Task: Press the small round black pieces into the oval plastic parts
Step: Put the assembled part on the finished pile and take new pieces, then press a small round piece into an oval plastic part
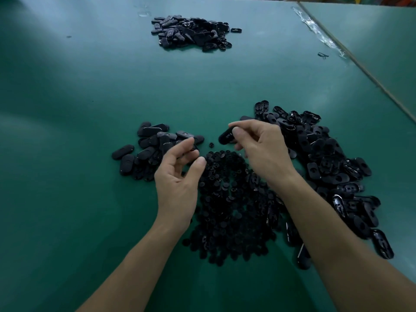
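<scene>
A heap of small round black pieces (227, 206) lies on the green table between my forearms. To its right spreads a big pile of oval plastic parts (333, 167), and a smaller pile of oval parts (148, 149) lies on the left. My right hand (261, 149) pinches one oval part (226, 136) between thumb and fingers above the heap's far edge. My left hand (177, 174) hovers at the left pile's near edge with fingers curled and apart; whether something small sits at its fingertips is unclear. One loose round piece (211, 145) lies between the hands.
A third pile of black oval parts (193, 32) lies far back on the green table (67, 131). The table's right edge runs diagonally, with clear plastic wrap (319, 32) along it and a small black scrap (323, 55) nearby.
</scene>
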`<state>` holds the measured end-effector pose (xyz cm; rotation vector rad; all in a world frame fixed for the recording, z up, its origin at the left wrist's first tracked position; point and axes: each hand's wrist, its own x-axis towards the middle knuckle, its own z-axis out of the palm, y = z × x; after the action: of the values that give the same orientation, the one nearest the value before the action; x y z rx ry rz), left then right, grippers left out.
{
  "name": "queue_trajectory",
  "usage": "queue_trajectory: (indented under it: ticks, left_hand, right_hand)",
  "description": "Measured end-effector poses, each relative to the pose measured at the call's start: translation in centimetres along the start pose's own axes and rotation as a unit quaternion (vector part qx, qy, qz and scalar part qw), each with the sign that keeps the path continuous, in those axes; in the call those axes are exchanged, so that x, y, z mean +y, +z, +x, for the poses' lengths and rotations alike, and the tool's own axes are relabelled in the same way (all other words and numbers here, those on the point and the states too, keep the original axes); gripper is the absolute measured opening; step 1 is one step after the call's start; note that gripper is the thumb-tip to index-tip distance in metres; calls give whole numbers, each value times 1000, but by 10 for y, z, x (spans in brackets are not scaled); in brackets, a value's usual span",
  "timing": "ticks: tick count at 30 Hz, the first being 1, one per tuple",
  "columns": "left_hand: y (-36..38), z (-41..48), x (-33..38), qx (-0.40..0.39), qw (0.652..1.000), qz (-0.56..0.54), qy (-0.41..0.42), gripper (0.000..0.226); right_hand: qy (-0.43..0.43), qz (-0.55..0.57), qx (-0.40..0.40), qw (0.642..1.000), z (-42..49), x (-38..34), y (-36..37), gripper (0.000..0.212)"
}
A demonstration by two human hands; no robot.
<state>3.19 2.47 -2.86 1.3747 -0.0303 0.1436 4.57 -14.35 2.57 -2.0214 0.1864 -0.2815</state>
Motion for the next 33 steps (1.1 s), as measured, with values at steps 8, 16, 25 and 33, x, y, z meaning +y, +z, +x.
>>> queue_trajectory:
  ticks: [8,16,25,33]
  left_hand:
    - [1,-6,9,-50,998,23,1,18]
    - [5,-7,12,-61,998,22,4,18]
    - [2,-10,12,-99,994,49,-6,24]
    - [6,-9,15,-85,996,36,7,15]
  right_hand:
    - [31,163,-125,978,-30,-4,4,7]
    - [35,136,-77,987,-37,1,5,5]
    - [19,156,-35,987,-33,-1,3,10]
    - [-18,15,-45,999,-32,-3,2,12]
